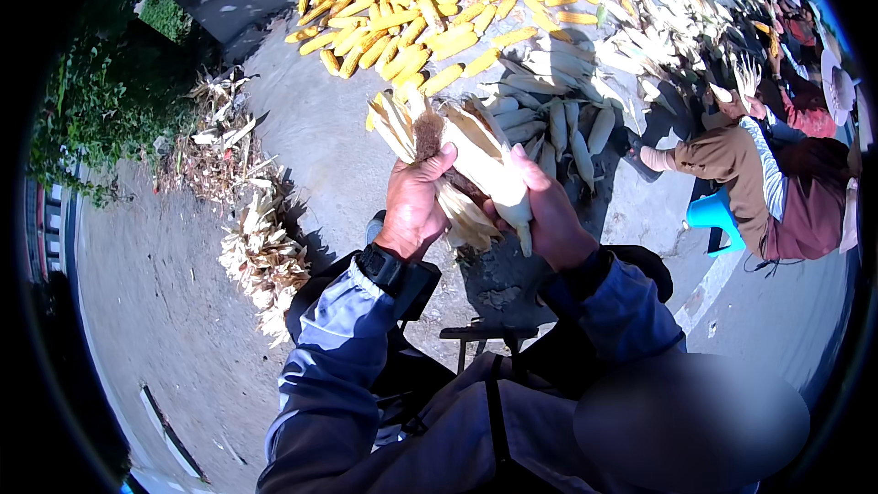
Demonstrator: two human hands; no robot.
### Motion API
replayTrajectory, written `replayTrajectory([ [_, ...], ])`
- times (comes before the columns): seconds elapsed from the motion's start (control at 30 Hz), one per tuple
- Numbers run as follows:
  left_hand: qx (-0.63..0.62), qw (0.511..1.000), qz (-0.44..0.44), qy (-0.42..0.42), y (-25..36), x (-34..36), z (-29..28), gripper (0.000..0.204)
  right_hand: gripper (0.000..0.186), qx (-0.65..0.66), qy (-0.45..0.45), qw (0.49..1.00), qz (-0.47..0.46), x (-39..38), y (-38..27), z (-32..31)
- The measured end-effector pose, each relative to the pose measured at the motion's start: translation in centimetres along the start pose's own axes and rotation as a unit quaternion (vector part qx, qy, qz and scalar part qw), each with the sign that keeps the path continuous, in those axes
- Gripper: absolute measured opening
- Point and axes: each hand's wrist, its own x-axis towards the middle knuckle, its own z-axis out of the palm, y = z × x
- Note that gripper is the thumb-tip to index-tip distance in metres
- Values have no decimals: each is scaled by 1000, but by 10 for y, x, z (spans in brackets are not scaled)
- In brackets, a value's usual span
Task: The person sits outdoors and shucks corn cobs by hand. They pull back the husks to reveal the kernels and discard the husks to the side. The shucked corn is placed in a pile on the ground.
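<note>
An unhusked corn cob with pale husk leaves spread and brown silk showing is held above the concrete ground, both hands clenched around it: the left hand at its lower left, the right hand at its lower right. Beyond lie unhusked cobs, yellow husked cobs, a husk pile and a seated person
</note>
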Motion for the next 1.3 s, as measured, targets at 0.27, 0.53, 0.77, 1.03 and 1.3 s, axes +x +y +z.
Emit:
replayTrajectory([
  [0.27, 36, 998, -35, -40, -1, 3, -5, 37, 49, -1, -30, 1000, 1, 6, 9, -8],
  [0.53, 21, 999, -36, -19, -2, 4, -9, 30, 31, 6, -78, 997, -23, -5, 3, 2],
  [0.77, -35, 999, -22, -25, 1, 2, -3, 17, 27, 84, -43, 994, -51, 11, 16, -5],
  [1.03, -50, 996, -23, -77, 10, 4, -10, 16, 29, 86, -92, 990, -66, 25, 9, -30],
  [1.3, -77, 988, -41, -128, 13, 1, -10, 18, 36, 208, -64, 976, -23, 20, 12, -18],
])
